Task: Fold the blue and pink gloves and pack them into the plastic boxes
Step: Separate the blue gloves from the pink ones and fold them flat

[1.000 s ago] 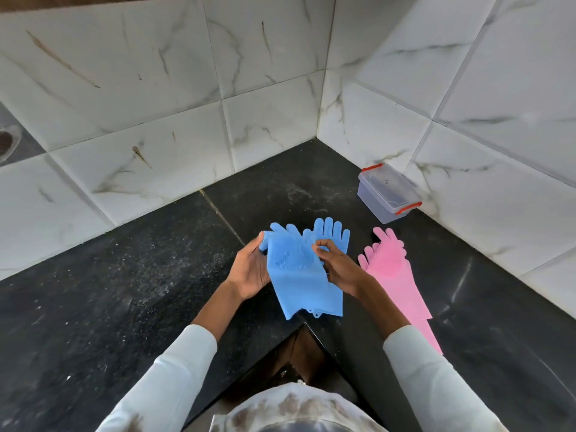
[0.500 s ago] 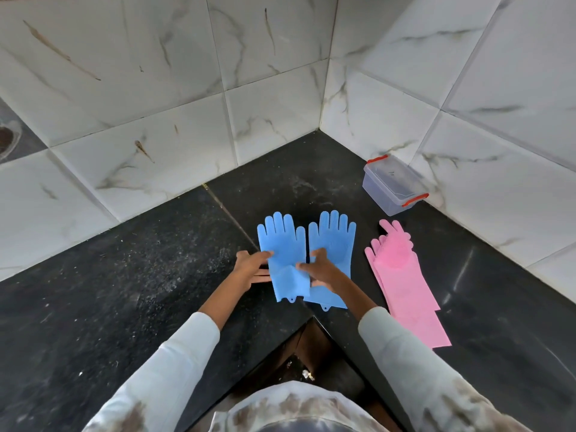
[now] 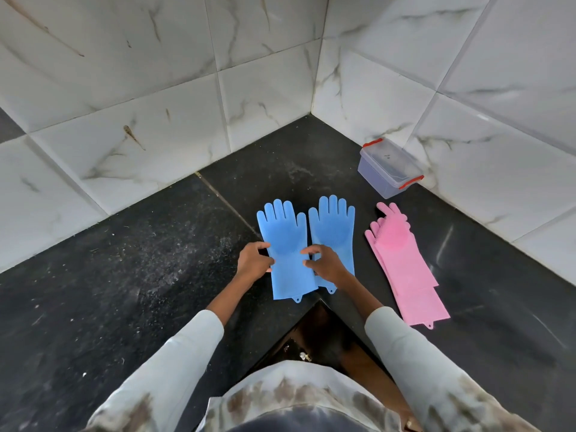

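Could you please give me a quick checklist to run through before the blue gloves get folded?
1. Both blue gloves lie flat, side by side on the black counter: ok.
2. Left hand at the left glove's edge, right hand over the seam between them: ok; whether either is gripping: cannot tell.
3. Pink gloves stacked apart to the right, clear of the fold: ok.
4. Plastic box open to receive gloves: not ok, lid on.
5. A second box in view: not ok.
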